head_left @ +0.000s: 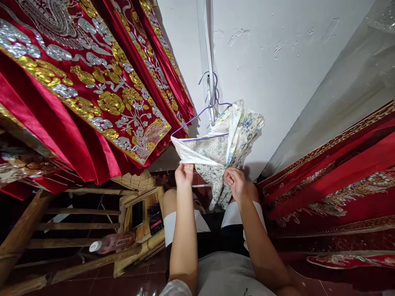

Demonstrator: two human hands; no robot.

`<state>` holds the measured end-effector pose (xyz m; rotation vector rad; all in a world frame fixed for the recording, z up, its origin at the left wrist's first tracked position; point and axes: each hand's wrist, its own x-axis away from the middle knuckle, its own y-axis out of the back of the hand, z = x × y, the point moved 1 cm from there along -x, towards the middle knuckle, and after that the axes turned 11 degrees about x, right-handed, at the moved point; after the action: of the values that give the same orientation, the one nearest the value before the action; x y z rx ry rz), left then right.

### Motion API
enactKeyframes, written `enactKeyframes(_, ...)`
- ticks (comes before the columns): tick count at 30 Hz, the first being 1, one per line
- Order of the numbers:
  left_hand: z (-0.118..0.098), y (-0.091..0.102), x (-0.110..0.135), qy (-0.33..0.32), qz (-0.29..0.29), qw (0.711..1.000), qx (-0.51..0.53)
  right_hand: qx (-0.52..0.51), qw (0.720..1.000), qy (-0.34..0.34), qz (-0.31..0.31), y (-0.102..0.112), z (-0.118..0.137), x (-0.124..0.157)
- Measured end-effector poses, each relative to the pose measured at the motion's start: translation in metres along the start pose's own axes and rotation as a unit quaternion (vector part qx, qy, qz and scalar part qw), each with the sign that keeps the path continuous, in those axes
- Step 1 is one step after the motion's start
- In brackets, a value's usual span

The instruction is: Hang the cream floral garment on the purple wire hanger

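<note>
A pale garment with blue and yellow floral print (212,153) hangs from a purple wire hanger (216,92) in front of me. One end of the hanger shows inside the white edge of the garment's opening. My left hand (184,174) has its fingers closed on that white edge at the lower left. Lower down the front, where the edges meet, my right hand (235,182) pinches the cloth between thumb and fingers. The garment's lower part bunches and hangs between my knees.
Red skirts with gold and silver sequins (114,100) hang at the left. More red embroidered cloth (339,193) is on the right, below translucent sheeting (342,78). A bamboo chair (77,226) stands at lower left with a pink bottle (112,243) and a phone (156,224).
</note>
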<state>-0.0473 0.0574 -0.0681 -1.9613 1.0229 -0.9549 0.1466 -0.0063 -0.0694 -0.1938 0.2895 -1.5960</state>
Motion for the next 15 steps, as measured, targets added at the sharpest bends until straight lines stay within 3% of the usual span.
enactKeyframes(3,0.028,0.013,0.018,0.004,-0.027,1.0,0.011,0.035,0.999,0.007,0.006,0.021,-0.004,0.004)
enactKeyframes(7,0.038,0.015,0.039,-0.017,-0.014,1.0,0.012,0.108,0.992,-0.012,0.057,0.05,-0.002,0.012)
enactKeyframes(9,0.035,0.01,0.051,-0.03,0.041,0.999,-0.002,0.185,0.974,-0.052,0.12,0.059,0.001,0.015)
enactKeyframes(11,0.032,0.001,0.066,-0.039,0.135,0.989,-0.037,0.279,0.943,-0.084,0.158,0.063,0.003,0.015)
enactKeyframes(13,0.031,-0.007,0.083,-0.041,0.233,0.967,-0.094,0.335,0.931,-0.072,0.127,0.062,0.005,0.012)
enactKeyframes(15,0.03,-0.014,0.102,-0.054,0.312,0.933,-0.175,0.322,0.942,-0.036,0.088,0.055,0.006,0.008)
